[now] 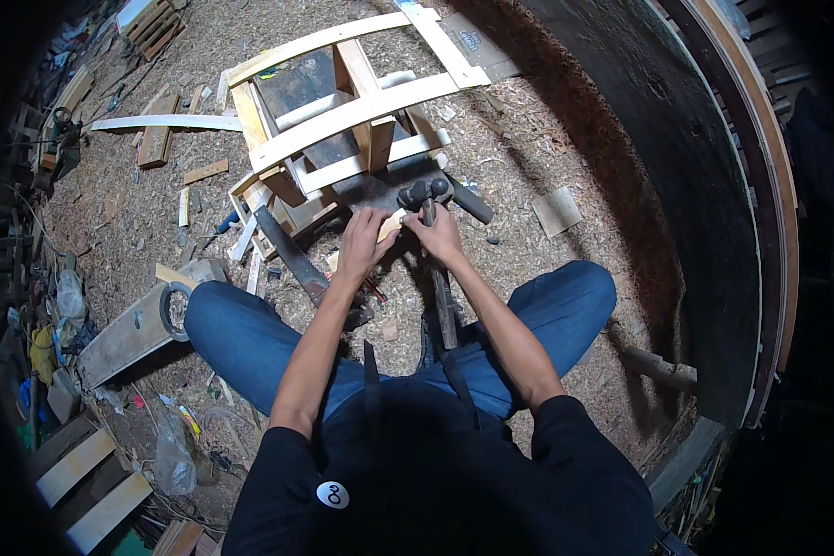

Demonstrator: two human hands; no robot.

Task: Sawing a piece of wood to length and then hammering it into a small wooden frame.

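Note:
My left hand (pixel 360 245) is closed on a small pale wood piece (pixel 392 224), in front of the wooden frame. Close beside it, my right hand (pixel 439 237) is closed around the handle of a hammer (pixel 446 310). The dark hammer head points away from me, and the handle runs back toward my lap. The right fingertips come near the wood piece; whether they pinch something small there cannot be made out. Beyond both hands stands a slatted wooden frame (pixel 372 102) with curved pale rails. A handsaw (pixel 285 248) leans left of my left hand.
Wood shavings cover the ground. Left of my knee lies a grey board (pixel 139 324) with a ring-shaped object (pixel 174 310) at its end. A long strip (pixel 167 122) and wood offcuts lie farther left. A curved dark wall (pixel 658 139) rises on the right, near a square wood scrap (pixel 557 211).

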